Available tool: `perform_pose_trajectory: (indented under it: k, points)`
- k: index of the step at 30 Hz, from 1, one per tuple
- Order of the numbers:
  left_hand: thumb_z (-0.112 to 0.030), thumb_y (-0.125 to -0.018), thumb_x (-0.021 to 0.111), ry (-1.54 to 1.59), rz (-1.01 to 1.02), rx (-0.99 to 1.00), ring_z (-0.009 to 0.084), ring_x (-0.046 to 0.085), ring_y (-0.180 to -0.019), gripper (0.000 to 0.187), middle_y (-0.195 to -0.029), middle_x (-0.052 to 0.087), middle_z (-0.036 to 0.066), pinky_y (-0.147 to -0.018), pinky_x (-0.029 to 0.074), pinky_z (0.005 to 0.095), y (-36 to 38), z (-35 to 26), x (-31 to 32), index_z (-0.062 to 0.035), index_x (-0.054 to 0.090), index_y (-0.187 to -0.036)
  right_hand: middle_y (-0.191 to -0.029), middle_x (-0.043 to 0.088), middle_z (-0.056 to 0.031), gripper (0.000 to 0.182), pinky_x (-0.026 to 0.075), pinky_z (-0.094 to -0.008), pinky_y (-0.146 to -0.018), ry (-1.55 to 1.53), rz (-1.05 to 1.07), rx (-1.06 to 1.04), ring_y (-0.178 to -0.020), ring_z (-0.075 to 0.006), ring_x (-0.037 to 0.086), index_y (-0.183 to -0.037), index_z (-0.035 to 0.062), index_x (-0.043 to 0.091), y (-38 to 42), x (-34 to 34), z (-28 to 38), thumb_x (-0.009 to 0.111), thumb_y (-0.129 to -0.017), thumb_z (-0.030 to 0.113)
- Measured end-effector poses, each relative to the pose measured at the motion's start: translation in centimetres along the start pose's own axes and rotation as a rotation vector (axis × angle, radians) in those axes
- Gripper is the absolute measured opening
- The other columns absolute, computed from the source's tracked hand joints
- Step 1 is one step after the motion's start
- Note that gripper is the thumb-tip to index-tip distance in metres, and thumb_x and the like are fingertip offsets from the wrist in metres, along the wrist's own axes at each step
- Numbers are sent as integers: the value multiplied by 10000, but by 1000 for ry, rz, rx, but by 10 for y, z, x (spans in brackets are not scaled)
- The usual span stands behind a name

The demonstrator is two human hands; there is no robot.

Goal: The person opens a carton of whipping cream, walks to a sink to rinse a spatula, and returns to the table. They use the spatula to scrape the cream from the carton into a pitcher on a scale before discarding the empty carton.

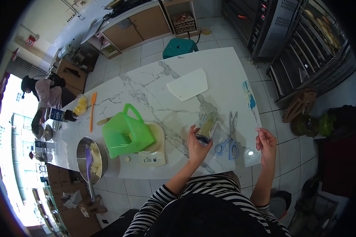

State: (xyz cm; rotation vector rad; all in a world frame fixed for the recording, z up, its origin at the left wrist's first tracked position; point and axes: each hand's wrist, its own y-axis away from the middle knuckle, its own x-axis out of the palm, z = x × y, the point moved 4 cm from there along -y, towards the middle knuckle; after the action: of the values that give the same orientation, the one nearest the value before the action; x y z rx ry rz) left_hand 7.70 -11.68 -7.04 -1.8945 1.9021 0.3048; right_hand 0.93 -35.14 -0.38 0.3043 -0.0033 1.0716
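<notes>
My left hand (198, 147) is closed around a small dark, round thing (203, 139), low over the marble-patterned table. Right by its fingertips lies a clear packet with yellowish contents (208, 125). My right hand (267, 143) is raised at the table's right edge, thumb and forefinger pinched together; I cannot tell what thin thing is between them. Between the hands lie scissors with blue handles (230, 143), their blades pointing away from me. To the left of my left hand, a green plastic jug (124, 136) stands on a white kitchen scale (157, 148) with a lit display.
A white scraper board (188, 85) lies farther back on the table (146, 85). At left are a steel bowl (80, 158) with a purple spatula (88, 160), an orange spatula (93, 110) and a milk tin (57, 114). Another person (47, 93) bends over the far left end.
</notes>
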Motion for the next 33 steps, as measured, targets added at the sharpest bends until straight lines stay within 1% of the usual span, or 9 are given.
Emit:
perform_pose_trajectory:
  k: [1, 3, 7, 9, 16, 25, 30, 32, 33]
  points:
    - [-136, -597, 742, -6, -4, -4, 316, 457, -1000, 783, -1075, 467, 176, -843, 384, 396, -3, -2, 1, -20, 287, -1223, -566, 465, 34, 187, 245, -170, -419, -3, 6, 5, -465, -30, 356, -942, 41, 614, -3, -3, -1, 547, -856, 192]
    - [-106, -595, 733, 14, 22, -132, 274, 539, -846, 698, -963, 537, 138, -758, 435, 360, -5, -2, -4, -40, 366, -1185, -564, 464, 35, 191, 244, -170, -419, -10, -7, 24, -463, -29, 355, -936, 44, 615, -10, -8, -6, 553, -853, 204]
    - [-80, -582, 734, 31, 13, -113, 245, 570, -822, 634, -957, 557, 125, -739, 458, 336, -1, -16, -30, -48, 424, -1134, -561, 458, 36, 198, 241, -168, -418, -1, -18, 40, -461, -27, 351, -938, 43, 614, -23, -14, -7, 557, -852, 211]
    - [-1, -574, 730, -26, -26, 146, 190, 551, -857, 653, -972, 530, 113, -778, 437, 280, 4, -33, -50, -11, 387, -1130, -573, 445, 39, 218, 281, -168, -432, 5, -21, 37, -478, -26, 361, -962, 34, 593, -28, -17, -3, 555, -854, 220]
    - [-31, -547, 773, -89, -70, 405, 216, 541, -933, 711, -1033, 520, 127, -816, 446, 333, 19, -85, -129, -15, 351, -1119, -575, 452, 32, 200, 252, -171, -420, -6, -7, 8, -484, -30, 352, -957, 36, 606, -44, -9, -1, 554, -854, 200]
    - [-64, -553, 793, -332, -152, 604, 212, 530, -955, 759, -1064, 502, 145, -831, 444, 331, 8, -153, -245, -26, 301, -1130, -570, 442, 39, 205, 261, -169, -416, 1, 81, -7, -472, -19, 341, -955, 53, 605, -30, 34, -6, 542, -862, 225]
    - [-23, -534, 779, -382, -176, 617, 233, 532, -998, 706, -1069, 531, 135, -858, 441, 322, -10, -146, -293, -43, 354, -1097, -574, 462, 23, 201, 269, -174, -410, -36, 154, -24, -470, -28, 354, -948, 37, 606, -10, 67, -1, 547, -858, 208]
    - [-21, -520, 785, -560, -134, 565, 237, 545, -1000, 687, -1043, 561, 126, -859, 448, 342, -18, -140, -306, -50, 380, -1075, -582, 477, 12, 193, 295, -176, -410, 8, 289, -64, -474, -37, 383, -946, 26, 601, 0, 88, 7, 556, -853, 189]
    - [-49, -472, 796, -522, -142, 524, 250, 552, -1002, 692, -1029, 582, 101, -853, 448, 336, -21, -138, -311, -66, 430, -1058, -598, 499, 0, 180, 328, -179, -423, -4, 350, -81, -489, -49, 417, -954, 15, 598, 4, 98, 10, 558, -847, 154]
